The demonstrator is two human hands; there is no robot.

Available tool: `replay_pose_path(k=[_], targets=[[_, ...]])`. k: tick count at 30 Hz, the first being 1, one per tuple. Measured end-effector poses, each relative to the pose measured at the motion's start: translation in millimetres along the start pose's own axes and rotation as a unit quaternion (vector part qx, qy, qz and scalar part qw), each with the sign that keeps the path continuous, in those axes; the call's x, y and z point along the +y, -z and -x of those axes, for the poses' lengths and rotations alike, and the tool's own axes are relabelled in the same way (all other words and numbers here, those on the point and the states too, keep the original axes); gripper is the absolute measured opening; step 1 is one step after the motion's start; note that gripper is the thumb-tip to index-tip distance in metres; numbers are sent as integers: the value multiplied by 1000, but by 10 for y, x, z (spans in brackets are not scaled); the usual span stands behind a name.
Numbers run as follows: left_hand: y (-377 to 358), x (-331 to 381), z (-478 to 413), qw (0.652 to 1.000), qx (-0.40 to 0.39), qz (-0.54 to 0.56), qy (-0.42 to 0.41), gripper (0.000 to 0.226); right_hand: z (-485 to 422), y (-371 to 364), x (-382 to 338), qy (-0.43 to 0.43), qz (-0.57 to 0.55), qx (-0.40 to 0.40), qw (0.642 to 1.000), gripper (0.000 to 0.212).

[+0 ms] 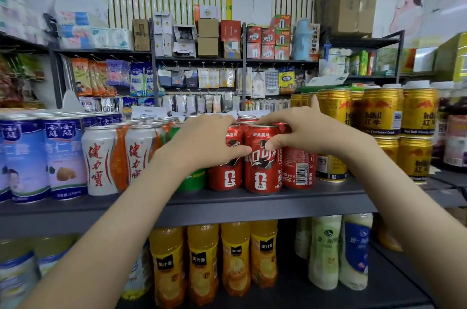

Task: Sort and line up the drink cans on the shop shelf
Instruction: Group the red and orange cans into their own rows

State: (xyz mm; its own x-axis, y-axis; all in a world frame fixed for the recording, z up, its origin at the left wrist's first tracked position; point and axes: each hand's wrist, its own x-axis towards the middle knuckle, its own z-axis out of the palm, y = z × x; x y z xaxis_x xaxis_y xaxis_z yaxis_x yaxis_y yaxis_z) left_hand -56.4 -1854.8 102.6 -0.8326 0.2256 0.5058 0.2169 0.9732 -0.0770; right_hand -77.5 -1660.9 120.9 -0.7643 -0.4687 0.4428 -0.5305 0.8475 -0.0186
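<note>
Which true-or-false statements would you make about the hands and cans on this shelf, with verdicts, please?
1. The left hand and right hand both grip red cola cans. True.
2. The gold cans are stacked two high. True.
3. The gold cans stand left of the red ones. False: they stand to the right.
4. The orange juice bottles sit above the cans. False: they sit below.
5. The rightmost red can shows its barcode. True.
</note>
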Motion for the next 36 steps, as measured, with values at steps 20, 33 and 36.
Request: replay_pose_path(k=[20, 33, 36], targets=[[441, -676, -926, 987, -151, 16, -43, 32, -803, 548, 226, 76, 40, -114, 990, 39], [-197, -793, -1862, 966, -252, -63, -8, 50, -2113, -29, 373, 79, 77, -289, 951, 60], [-273, -836, -2005, 960, -273, -63, -9, 51, -2334, -179, 465, 60, 106, -297, 947, 58]])
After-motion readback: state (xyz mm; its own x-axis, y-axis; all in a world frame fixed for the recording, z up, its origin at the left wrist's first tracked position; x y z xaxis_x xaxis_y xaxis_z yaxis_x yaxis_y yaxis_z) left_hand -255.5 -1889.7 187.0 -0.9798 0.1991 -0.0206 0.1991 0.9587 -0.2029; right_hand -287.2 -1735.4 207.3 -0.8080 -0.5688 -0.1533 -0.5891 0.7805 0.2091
